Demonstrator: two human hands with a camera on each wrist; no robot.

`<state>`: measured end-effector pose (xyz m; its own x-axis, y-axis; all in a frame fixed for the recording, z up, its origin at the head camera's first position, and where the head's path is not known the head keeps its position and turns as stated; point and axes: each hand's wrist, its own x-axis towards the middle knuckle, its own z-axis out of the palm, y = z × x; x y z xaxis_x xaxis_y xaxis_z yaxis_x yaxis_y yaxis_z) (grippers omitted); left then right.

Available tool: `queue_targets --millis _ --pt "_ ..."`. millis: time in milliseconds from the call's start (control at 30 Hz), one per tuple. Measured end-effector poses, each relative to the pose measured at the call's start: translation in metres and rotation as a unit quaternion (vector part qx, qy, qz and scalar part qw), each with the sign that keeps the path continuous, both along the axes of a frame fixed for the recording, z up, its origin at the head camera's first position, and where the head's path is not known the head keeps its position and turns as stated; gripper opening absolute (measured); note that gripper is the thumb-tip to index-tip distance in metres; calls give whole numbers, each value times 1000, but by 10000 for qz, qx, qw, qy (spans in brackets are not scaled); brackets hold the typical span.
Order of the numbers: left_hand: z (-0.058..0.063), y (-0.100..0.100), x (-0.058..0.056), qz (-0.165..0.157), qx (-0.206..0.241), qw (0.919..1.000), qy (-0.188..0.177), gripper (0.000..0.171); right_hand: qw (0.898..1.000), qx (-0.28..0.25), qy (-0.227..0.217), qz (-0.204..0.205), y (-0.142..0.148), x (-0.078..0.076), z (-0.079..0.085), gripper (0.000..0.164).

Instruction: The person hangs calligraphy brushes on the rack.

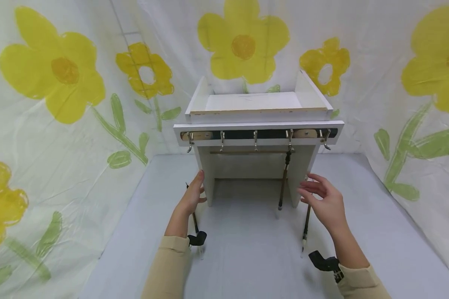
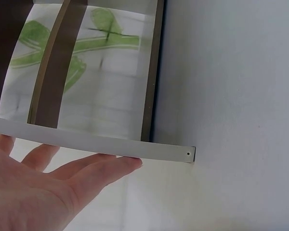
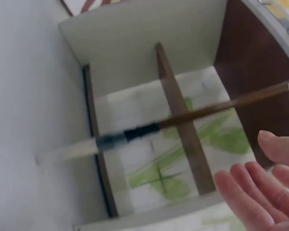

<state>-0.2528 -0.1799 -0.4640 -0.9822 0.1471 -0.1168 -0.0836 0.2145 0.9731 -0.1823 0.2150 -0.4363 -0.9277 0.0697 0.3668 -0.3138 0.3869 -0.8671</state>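
Observation:
A white rack [image 1: 252, 117] with a row of metal hooks stands on the table. My left hand [image 1: 191, 198] touches its left side panel [image 1: 206, 166]; in the left wrist view straight fingers [image 2: 106, 171] lie along a white edge. Beside the right panel [image 1: 301, 166] is my right hand [image 1: 323, 201], its fingers bent and nothing visible between them. A paintbrush [image 1: 283, 182] hangs, tip down, from one hook. A second brush [image 1: 307, 222] shows below my right hand. Another brush [image 1: 194, 222] is partly hidden behind my left hand. One brush [image 3: 197, 113] crosses the right wrist view.
The rack has an open top tray [image 1: 252, 101] and a dark strip of hooks [image 1: 255, 135] along its front. A pale cloth [image 1: 235, 249] covers the table. Behind and to both sides hangs a curtain [image 1: 97, 62] with yellow flowers.

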Motion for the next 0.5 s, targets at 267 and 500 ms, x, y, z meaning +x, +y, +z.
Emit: queue_targets --millis 267,500 --pt "-1 0 0 -12 -94 10000 30 83 9960 -13 -811 -364 17 4 -9 57" --pt "4 -1 0 -63 -132 9998 -102 73 9909 -176 -1271 -412 28 -1 -24 59"
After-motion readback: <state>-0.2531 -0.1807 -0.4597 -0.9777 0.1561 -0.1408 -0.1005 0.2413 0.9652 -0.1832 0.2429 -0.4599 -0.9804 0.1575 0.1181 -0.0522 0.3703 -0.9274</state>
